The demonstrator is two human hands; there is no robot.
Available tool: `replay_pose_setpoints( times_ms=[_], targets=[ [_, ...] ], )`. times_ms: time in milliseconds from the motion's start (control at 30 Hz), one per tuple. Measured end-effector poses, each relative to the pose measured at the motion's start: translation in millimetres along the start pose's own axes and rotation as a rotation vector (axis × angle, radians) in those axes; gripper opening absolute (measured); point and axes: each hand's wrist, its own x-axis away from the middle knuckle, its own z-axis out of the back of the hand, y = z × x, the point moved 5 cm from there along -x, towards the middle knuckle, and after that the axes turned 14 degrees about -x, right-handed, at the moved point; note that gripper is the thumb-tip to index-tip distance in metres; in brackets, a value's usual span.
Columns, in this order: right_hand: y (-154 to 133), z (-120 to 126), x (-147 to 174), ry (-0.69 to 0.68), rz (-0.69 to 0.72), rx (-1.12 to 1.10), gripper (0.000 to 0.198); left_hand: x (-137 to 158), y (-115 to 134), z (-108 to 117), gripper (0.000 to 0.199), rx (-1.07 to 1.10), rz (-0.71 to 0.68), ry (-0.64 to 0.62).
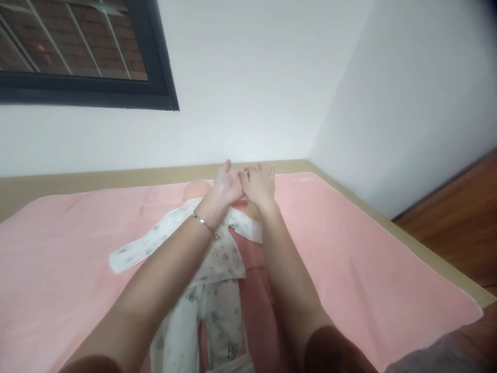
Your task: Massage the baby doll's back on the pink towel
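My left hand (227, 185) is stretched out beyond the clothes with its palm turned up and its thumb apart. Palm down, my right hand (259, 184) meets it, its fingers touching or overlapping the left fingers. Neither hand shows a held object. Beneath my arms lie a small white printed shirt (223, 256) and matching trousers (223, 316), laid out like a body. A rounded pinkish thing (197, 190), possibly a doll's head, sits at the collar, partly behind my left hand. Beside my right wrist is a small yellowish thing (253, 210), mostly hidden.
A pink blanket (349, 259) covers the surface, with a tan border (291, 166) at its far and right edges. White walls (248, 77) rise behind and to the right. A dark-framed window (155, 77) is at upper left, brown wood (450, 233) at right.
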Motion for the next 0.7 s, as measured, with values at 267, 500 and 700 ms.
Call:
replay_pose_setpoints(
  times_ms=[267, 500, 700],
  targets=[
    [-0.4, -4.5, 4.0, 0.001, 0.015, 0.061, 0.051, 19.4, -10.4, 3.0, 0.060, 0.271, 0.140, -0.046],
    [3.3, -7.2, 9.0, 0.000, 0.037, 0.089, 0.050, 78.1, -11.7, 37.6, 0.062, 0.277, 0.203, 0.092],
    [5.7, -12.4, 9.7, -0.018, 0.041, 0.158, 0.045, 140.3, 11.7, 81.1, 0.059, 0.140, 0.065, 0.143]
  ],
)
